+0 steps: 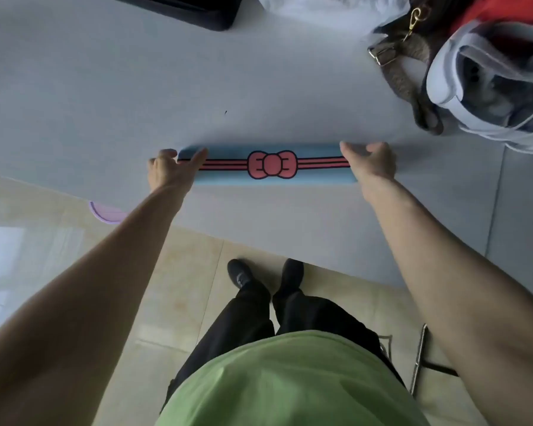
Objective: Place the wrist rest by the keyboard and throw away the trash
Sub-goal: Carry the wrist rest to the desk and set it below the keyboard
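Spanning a pale grey table (105, 103) above a beige tiled floor (173, 287), a blue wrist rest (268, 164) is gripped at its ends by the left hand (170, 173) and right hand (371, 162), near the front edge. A white headset (486, 81) and brown bag (403, 56) are seen at the far right corner.
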